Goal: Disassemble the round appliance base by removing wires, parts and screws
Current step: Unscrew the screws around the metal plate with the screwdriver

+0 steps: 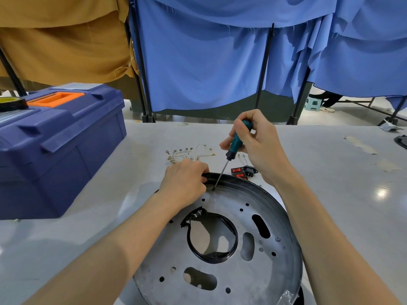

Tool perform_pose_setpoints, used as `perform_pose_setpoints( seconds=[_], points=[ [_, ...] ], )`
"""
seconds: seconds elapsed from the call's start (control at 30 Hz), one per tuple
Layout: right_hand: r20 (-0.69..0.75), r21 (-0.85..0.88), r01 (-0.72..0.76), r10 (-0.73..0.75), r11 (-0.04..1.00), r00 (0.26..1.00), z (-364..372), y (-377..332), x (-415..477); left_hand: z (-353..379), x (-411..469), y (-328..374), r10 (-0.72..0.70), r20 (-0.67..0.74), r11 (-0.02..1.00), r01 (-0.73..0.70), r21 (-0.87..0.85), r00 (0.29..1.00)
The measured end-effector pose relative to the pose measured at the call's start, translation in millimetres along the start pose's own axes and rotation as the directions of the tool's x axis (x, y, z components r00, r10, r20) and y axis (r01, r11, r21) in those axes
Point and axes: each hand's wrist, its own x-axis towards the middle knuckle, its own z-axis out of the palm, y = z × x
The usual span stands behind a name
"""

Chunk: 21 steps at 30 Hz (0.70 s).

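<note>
The round appliance base, a grey metal disc with a black rim and several holes, lies on the table in front of me. My left hand grips its far black rim. My right hand holds a screwdriver with a teal and black handle, tilted, its tip set on a screw near the far rim. A black rubber ring lines the large centre hole. Beyond the base lie white wires with small screws and terminals, and red rocker switches beside a black socket.
A blue toolbox with an orange handle stands on the table at the left, a tape roll on its lid. Blue and tan cloth screens hang behind the table. A dark object sits at the right edge.
</note>
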Motion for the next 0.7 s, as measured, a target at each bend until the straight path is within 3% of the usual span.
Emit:
perform_pose_setpoints(
  seconds=[0.23, 0.3, 0.37, 0.43, 0.53, 0.6, 0.7],
  points=[
    [0.111, -0.352, 0.126, -0.093, 0.927, 0.990, 2.6, -9.3, -1.0, -2.8, 0.8, -1.2, -0.043, 0.077, 0.996, 0.049, -0.068, 0.996],
    [0.094, -0.354, 0.146, -0.120, 0.924, 0.988, 3.9, -9.5, -2.3, -7.6, 1.0, 0.2, -0.068, 0.083, 0.976, 0.084, -0.202, 0.994],
    [0.084, -0.324, 0.160, -0.141, 0.932, 0.987, 6.2, -11.0, -2.9, -16.6, 2.1, 5.6, -0.059, 0.003, 0.881, 0.054, -0.470, 0.998],
    [0.082, -0.311, 0.176, -0.158, 0.934, 0.984, 8.3, -13.3, -3.3, -28.3, 5.9, 14.3, -0.004, -0.106, 0.710, -0.071, -0.700, 0.994],
    [0.083, -0.315, 0.175, -0.157, 0.933, 0.984, 8.8, -14.9, -3.4, -44.4, 12.9, 18.9, 0.083, -0.074, 0.450, -0.104, -0.887, 0.994],
    [0.077, -0.287, 0.152, -0.135, 0.946, 0.988, 7.4, -13.9, -4.1, -46.8, 15.0, 16.1, 0.094, -0.004, 0.373, -0.039, -0.927, 0.996],
    [0.067, -0.267, 0.123, -0.108, 0.956, 0.992, 8.5, -12.6, -5.3, -36.7, 13.6, 18.6, 0.064, -0.055, 0.394, -0.076, -0.916, 0.996]
  ],
)
